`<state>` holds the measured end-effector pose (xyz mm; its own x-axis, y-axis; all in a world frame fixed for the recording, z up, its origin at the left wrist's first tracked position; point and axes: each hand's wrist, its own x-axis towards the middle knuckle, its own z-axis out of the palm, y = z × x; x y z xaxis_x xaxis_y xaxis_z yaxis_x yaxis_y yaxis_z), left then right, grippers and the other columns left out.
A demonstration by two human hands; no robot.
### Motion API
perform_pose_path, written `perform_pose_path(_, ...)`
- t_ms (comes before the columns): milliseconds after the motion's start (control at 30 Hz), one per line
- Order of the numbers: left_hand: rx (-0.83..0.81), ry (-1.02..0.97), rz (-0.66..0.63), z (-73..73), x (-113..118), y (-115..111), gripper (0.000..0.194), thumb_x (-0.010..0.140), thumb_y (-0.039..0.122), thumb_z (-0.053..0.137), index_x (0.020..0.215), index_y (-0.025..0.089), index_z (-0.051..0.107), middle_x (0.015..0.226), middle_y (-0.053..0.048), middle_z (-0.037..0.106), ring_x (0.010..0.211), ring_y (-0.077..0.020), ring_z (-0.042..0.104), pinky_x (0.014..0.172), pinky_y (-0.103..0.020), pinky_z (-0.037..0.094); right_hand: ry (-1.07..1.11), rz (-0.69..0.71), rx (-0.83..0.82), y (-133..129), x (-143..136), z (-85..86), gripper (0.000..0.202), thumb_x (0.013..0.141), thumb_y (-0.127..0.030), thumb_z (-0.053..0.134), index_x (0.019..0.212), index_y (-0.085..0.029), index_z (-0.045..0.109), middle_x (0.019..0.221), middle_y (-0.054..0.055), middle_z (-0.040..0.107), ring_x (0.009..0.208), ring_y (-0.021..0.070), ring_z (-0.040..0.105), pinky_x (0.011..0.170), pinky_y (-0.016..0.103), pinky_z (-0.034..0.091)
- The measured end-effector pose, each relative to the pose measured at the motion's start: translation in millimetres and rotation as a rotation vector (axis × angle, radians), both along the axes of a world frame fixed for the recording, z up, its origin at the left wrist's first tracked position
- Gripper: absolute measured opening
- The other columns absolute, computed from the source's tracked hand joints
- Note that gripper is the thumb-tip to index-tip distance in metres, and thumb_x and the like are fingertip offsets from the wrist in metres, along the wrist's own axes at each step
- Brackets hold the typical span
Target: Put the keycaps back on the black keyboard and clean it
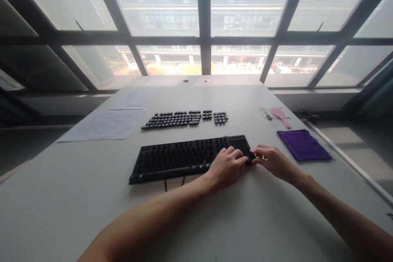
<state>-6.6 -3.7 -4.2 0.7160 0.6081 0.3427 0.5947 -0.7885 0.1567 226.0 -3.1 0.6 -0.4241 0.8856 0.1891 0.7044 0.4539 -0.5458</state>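
A black keyboard (172, 155) lies slightly askew before me, most of its keycaps off and a few left along the front row. Over the number pad at its right end, my left hand (229, 166) is closed, fingers curled down; what lies under the fingertips is hidden. My right hand (267, 157) pinches at the keyboard's right edge, thumb and fingers together. Behind the keyboard, loose black keycaps (175, 119) are laid out in rows like a key layout, with smaller groups of keycaps (220, 117) to their right.
A folded purple cloth (303, 145) lies to the right. Beyond it are a pink brush-like item (279, 115) and a small dark piece (269, 117) on clear plastic. Paper sheets (102, 125) cover the left side of the white table (76, 196). Cable loops (166, 185) show at the keyboard's front.
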Motion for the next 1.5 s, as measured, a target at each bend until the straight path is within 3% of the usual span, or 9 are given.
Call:
perform_pose_path(333,-0.008,-0.010,-0.002,-1.4,0,1,0.022,0.098,0.026,0.052,0.114,0.024,0.068,0.108,-0.005,0.067,0.096,-0.0210,0.055,0.080,-0.035,0.044,0.014,-0.001,-0.034,4,4,-9.0,0.008,0.087,-0.027,0.068,0.092,-0.020,0.071,0.084,0.002,0.067,0.073,0.0170,0.061,0.070,0.028,0.046)
perform_pose_path(600,0.000,0.014,-0.010,3.7,-1,-1,0.022,0.098,0.023,0.052,0.115,0.022,0.067,0.106,-0.006,0.067,0.095,-0.0213,0.056,0.079,-0.035,0.044,0.125,-0.068,-0.154,1,9,-15.1,0.032,0.084,-0.030,0.070,0.116,-0.025,0.066,0.087,0.001,0.070,0.069,0.0170,0.063,0.067,0.030,0.052)
perform_pose_path(867,0.033,0.021,-0.008,2.7,1,-3,0.019,0.098,0.023,0.052,0.109,0.020,0.067,0.103,-0.007,0.067,0.094,-0.0218,0.056,0.080,-0.036,0.046,-0.056,-0.024,0.031,-8,5,-2.9,0.021,0.096,-0.037,0.058,0.095,-0.025,0.075,0.085,0.003,0.069,0.068,0.0159,0.060,0.067,0.029,0.046)
perform_pose_path(1000,0.040,-0.055,0.009,19.8,-8,1,0.019,0.099,0.022,0.051,0.106,0.020,0.069,0.102,-0.006,0.069,0.093,-0.0212,0.058,0.080,-0.036,0.048,-0.048,-0.055,0.052,-10,1,-0.5,0.023,0.099,-0.037,0.053,0.099,-0.024,0.073,0.086,0.003,0.069,0.067,0.0159,0.060,0.066,0.029,0.046)
perform_pose_path(1100,0.027,-0.180,0.092,41.7,-37,9,0.021,0.098,0.021,0.052,0.107,0.019,0.070,0.102,-0.007,0.071,0.095,-0.0206,0.061,0.086,-0.036,0.051,-0.020,-0.096,0.065,-9,1,-2.5,0.025,0.100,-0.038,0.050,0.103,-0.024,0.071,0.088,0.004,0.069,0.067,0.0170,0.061,0.067,0.031,0.047)
perform_pose_path(1233,0.044,-0.238,0.300,59.7,-112,17,0.023,0.098,0.020,0.051,0.109,0.019,0.071,0.103,-0.007,0.072,0.098,-0.0217,0.063,0.094,-0.040,0.051,0.013,-0.153,0.091,-7,2,-6.8,0.030,0.100,-0.041,0.048,0.104,-0.023,0.071,0.093,0.008,0.072,0.073,0.0208,0.065,0.070,0.035,0.051)
perform_pose_path(1300,0.059,-0.226,0.444,57.9,-158,15,0.023,0.097,0.023,0.051,0.107,0.020,0.072,0.105,-0.006,0.072,0.102,-0.0235,0.063,0.098,-0.042,0.050,0.028,-0.180,0.092,-4,3,-9.6,0.031,0.099,-0.044,0.048,0.105,-0.023,0.071,0.094,0.009,0.073,0.074,0.0222,0.067,0.069,0.036,0.053)
perform_pose_path(1400,0.059,-0.213,0.625,43.6,-222,2,0.025,0.096,0.026,0.050,0.104,0.020,0.072,0.107,-0.008,0.070,0.105,-0.0254,0.062,0.101,-0.044,0.050,0.051,-0.264,0.057,1,4,-16.9,0.036,0.097,-0.050,0.050,0.109,-0.023,0.070,0.098,0.011,0.075,0.077,0.0246,0.070,0.070,0.037,0.055)
perform_pose_path(1500,-0.018,-0.258,0.777,24.0,-264,-19,0.033,0.096,0.030,0.048,0.119,0.017,0.067,0.115,-0.011,0.066,0.100,-0.0241,0.064,0.095,-0.043,0.054,0.101,-0.364,-0.048,7,4,-26.1,0.046,0.093,-0.056,0.052,0.119,-0.020,0.067,0.103,0.014,0.076,0.085,0.0286,0.074,0.073,0.039,0.058)
